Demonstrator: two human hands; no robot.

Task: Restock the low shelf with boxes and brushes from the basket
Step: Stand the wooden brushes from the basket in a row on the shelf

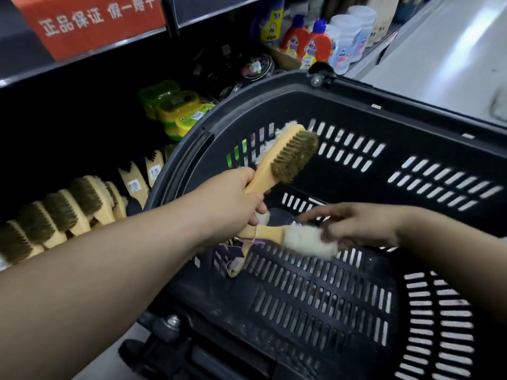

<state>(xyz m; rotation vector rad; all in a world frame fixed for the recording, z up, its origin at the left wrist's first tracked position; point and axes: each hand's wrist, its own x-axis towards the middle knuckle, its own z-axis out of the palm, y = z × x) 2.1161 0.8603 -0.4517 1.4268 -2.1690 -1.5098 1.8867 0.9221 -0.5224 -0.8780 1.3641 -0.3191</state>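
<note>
Brush (285, 157), wood, brown bristles one side, white fleece the other: we hold it by the handle in L hand (233, 198), fingers wrapped round, above the basket (356, 91). Second brush (274, 234), fleece head, tagged, lies on basket floor. R hand (356, 226) over its fleece end, fingers stretched fairly straight; blurred, so we can't tell if it touches. Low shelf (90, 160), left of basket: brush row (63, 209) on edge, green-yellow boxes (175, 108) behind. Further along: red bottles (310, 42). Red sign (90, 20) above.
</note>
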